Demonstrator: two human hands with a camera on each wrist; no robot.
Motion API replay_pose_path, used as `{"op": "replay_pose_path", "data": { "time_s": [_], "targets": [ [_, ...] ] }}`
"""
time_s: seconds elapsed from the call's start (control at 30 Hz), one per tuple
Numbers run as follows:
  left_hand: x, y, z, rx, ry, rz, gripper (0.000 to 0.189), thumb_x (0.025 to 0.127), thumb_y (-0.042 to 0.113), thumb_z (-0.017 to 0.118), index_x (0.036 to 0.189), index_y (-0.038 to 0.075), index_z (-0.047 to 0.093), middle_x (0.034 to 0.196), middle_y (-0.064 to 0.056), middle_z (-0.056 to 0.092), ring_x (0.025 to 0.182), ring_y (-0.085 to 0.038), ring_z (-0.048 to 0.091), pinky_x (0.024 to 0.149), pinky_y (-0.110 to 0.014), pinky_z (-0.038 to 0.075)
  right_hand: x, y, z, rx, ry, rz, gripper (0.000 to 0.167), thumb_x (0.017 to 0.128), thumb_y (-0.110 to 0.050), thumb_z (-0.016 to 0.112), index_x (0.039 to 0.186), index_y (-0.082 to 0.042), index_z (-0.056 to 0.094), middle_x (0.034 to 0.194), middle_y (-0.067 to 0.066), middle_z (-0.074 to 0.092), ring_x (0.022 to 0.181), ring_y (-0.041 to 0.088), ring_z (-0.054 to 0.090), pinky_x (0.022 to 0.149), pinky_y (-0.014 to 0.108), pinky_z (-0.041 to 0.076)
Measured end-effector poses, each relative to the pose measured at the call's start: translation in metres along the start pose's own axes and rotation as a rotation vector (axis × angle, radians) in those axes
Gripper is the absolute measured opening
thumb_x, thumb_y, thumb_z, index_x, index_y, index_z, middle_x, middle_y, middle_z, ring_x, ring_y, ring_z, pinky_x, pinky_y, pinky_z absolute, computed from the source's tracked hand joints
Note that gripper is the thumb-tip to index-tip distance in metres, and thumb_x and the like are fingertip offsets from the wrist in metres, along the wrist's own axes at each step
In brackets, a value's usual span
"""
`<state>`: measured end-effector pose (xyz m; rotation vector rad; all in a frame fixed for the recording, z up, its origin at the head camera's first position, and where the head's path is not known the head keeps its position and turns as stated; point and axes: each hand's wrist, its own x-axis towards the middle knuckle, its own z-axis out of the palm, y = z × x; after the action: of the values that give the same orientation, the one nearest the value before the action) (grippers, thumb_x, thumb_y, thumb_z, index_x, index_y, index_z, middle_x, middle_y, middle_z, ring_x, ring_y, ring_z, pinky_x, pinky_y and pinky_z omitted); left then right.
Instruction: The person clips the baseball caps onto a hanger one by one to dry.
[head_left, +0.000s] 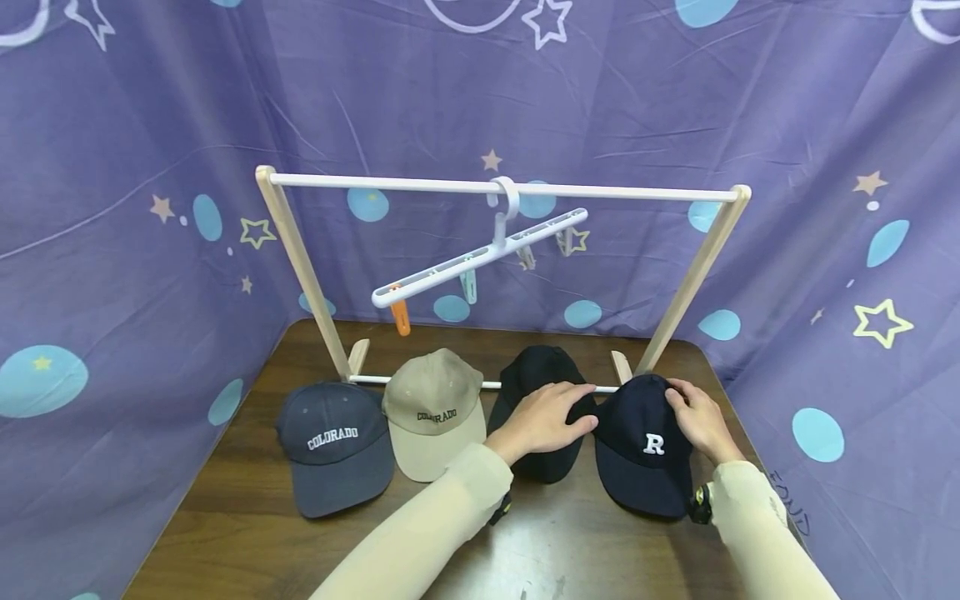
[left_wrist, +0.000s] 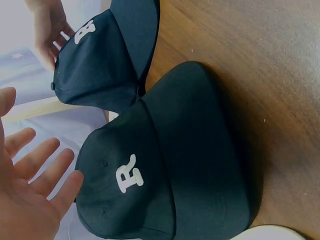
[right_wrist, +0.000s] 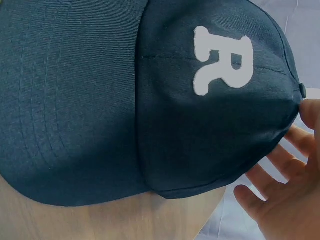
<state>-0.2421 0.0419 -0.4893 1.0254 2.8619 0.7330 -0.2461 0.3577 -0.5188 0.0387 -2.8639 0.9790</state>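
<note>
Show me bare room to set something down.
The table is bare in front of the gray cap, left of the left sleeve, and between it and the right sleeve, in front of the black cap. It's crowded from the gray cap past the beige cap to the navy cap, with left hand and right hand at the right end.

Pale cream sleeves (head_left: 431, 529); black wrist devices (head_left: 702, 503) with yellow markings

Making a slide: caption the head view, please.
Right hand touching the rightmost cap, left hand near the black cap beside it, a clip hanger hanging from the rack.
</note>
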Motion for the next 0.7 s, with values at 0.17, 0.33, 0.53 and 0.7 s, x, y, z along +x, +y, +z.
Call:
{"op": "replay_pose_path", "data": {
  "time_s": [0.17, 0.33, 0.53, 0.7],
  "targets": [
    [0.002, 0.002, 0.003, -0.026, 0.005, -0.009, 0.057, 0.108, 0.049, 0.056, 0.159, 0.026, 0.050, 0.151, -0.001, 0.060, 0.138, -0.020, 0.058, 0.113, -0.037, 0.046, 0.001, -0.001, 0.002, 0.019, 0.012, 0.028, 0.046, 0.114, -0.027, 0.044, 0.141, 0.008, 0.055, 0.139, 0.037, 0.057, 0.133, 0.054, 0.051, 0.110, 0.065, 0.037],
    [0.006, 0.006, 0.011, -0.046, -0.006, -0.007, 0.056, 0.108, 0.048, 0.056, 0.158, 0.025, 0.051, 0.150, -0.002, 0.061, 0.137, -0.019, 0.059, 0.111, -0.037, 0.048, -0.001, -0.002, 0.002, 0.053, 0.030, 0.069, 0.039, 0.111, -0.028, 0.048, 0.131, 0.004, 0.059, 0.130, 0.031, 0.063, 0.124, 0.048, 0.057, 0.103, 0.059, 0.042],
    [0.010, 0.010, 0.017, -0.088, -0.008, -0.022, 0.055, 0.107, 0.049, 0.056, 0.157, 0.024, 0.053, 0.148, 0.000, 0.063, 0.136, -0.017, 0.059, 0.109, -0.039, 0.049, -0.002, -0.005, 0.000, 0.076, 0.033, 0.075, 0.030, 0.108, -0.025, 0.051, 0.122, -0.001, 0.060, 0.128, 0.029, 0.066, 0.124, 0.047, 0.060, 0.098, 0.054, 0.043],
    [0.012, 0.012, 0.020, -0.123, -0.002, -0.035, 0.054, 0.107, 0.046, 0.056, 0.156, 0.023, 0.054, 0.148, -0.001, 0.063, 0.135, -0.017, 0.060, 0.110, -0.037, 0.049, -0.003, -0.009, -0.001, 0.102, 0.030, 0.051, 0.025, 0.105, -0.019, 0.051, 0.119, -0.002, 0.063, 0.125, 0.026, 0.068, 0.119, 0.044, 0.061, 0.094, 0.049, 0.043]
  ]
}}
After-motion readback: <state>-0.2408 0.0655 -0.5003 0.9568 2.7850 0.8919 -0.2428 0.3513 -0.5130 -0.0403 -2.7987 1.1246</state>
